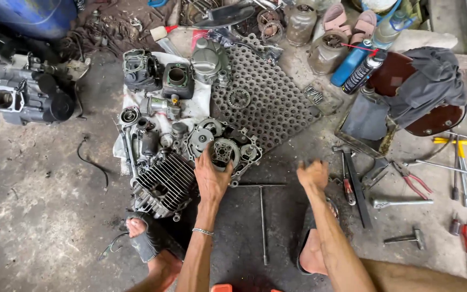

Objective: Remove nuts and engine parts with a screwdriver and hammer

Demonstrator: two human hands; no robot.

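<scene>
Grimy concrete floor carries a grey cast-metal engine cover, lying flat just ahead of the left hand, its round bearing seat facing up and its long axis running left to right. That hand reaches forward palm down, fingers spread and resting on the cover's near edge, gripping nothing. Right of it, the right hand hovers loosely curled and empty, a slim steel T-handle wrench lying between the forearms, shaft pointing back toward the person.
</scene>
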